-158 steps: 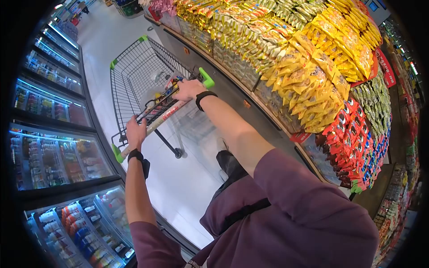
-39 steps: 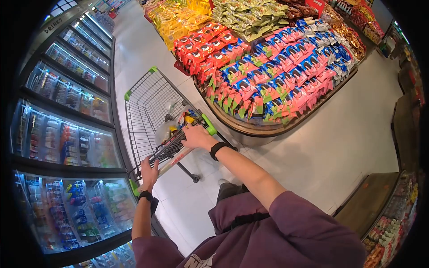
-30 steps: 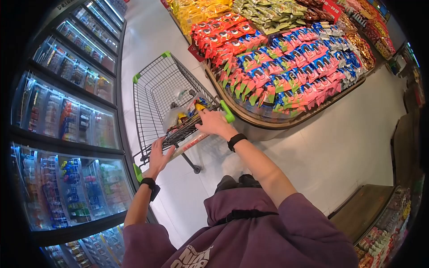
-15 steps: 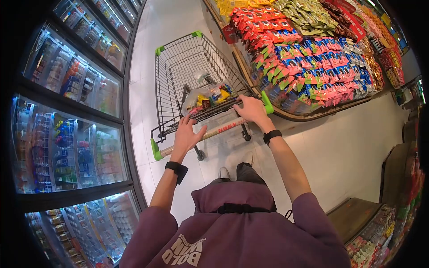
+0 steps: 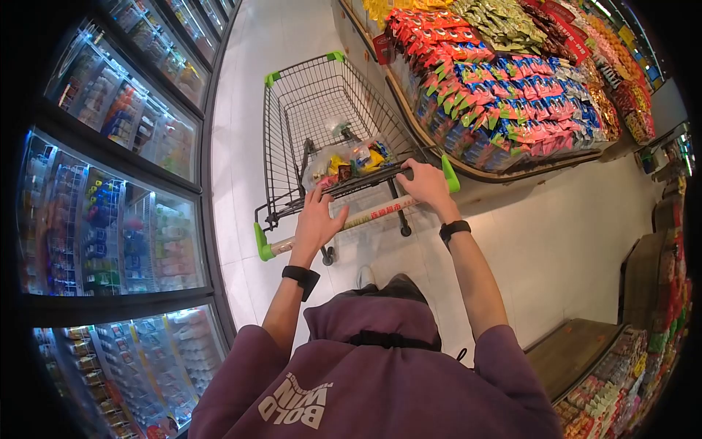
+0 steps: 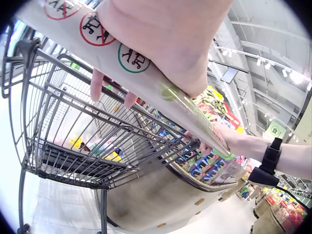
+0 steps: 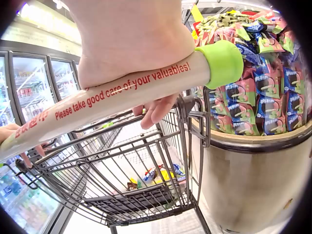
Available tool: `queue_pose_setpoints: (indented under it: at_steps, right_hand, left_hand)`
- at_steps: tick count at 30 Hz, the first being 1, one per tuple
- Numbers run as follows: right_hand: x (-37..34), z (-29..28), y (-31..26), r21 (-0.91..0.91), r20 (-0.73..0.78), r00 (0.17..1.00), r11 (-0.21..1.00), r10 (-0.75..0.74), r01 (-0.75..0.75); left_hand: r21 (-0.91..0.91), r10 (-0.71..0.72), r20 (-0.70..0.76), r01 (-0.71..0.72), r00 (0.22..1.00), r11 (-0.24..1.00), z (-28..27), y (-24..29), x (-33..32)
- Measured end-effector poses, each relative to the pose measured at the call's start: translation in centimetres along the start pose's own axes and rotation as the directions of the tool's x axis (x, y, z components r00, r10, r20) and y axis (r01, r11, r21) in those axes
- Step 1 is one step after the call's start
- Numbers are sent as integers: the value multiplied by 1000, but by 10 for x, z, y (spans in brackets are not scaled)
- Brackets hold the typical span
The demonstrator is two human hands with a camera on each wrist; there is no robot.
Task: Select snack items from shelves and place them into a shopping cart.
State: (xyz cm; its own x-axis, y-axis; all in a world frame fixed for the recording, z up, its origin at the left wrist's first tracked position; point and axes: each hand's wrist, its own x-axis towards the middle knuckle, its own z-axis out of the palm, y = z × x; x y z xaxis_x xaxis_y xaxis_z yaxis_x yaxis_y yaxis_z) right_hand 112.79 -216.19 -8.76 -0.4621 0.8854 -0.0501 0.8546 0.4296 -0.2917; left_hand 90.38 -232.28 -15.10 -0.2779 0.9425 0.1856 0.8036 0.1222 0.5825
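Observation:
A wire shopping cart (image 5: pixel 304 66) with green corners stands ahead of me in the head view. My left hand (image 5: pixel 316 223) rests its palm on the left part of the pale cart handle (image 5: pixel 365 216), fingers stretched forward over the bar. Nearer the right end, my right hand (image 5: pixel 428 184) grips the handle, its fingers bent over the bar; in the right wrist view the fingertips (image 7: pixel 158 113) show below it. Inside the cart, near the handle, lies a clear plastic bag (image 5: pixel 316 174) with colourful packets (image 5: pixel 376 158).
Glass-door drink fridges (image 5: pixel 113 227) line the left side. Close on the cart's right is a rounded display stand (image 7: pixel 248 183) heaped with blue-and-pink snack packs (image 5: pixel 526 102). A low wooden bench (image 5: pixel 574 355) stands at the lower right. Pale tiled floor (image 5: pixel 238 146) runs ahead along the fridges.
The cart has moved forward along the fridges and turned to point straighter ahead, past the yellow packs to the stand's rounded end. Both hands have stayed on the handle.

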Motion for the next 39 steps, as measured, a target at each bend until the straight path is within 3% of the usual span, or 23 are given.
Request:
queue_pose_setpoints:
  at_steps: [14,20,27,33,39]
  right_hand:
    - [-104,30,-4,82,-63,996,995,-60,65]
    - [-174,38,-31,76,-109,993,995,-51,59]
    - [-241,48,-74,86,-122,992,996,-4,15]
    - [-283,61,-90,154,-166,986,987,-24,50]
    - [-316,73,-89,207,-22,992,970,-127,129]
  left_hand:
    - [45,34,84,-38,996,998,-15,5,-92]
    - [59,83,156,-93,984,994,-41,0,-153]
    - [157,253,209,-287,945,945,-76,-13,-214]
    - [76,226,242,-250,944,965,-84,-23,-251]
    - [121,337,201,-365,920,923,-91,-49,-295]
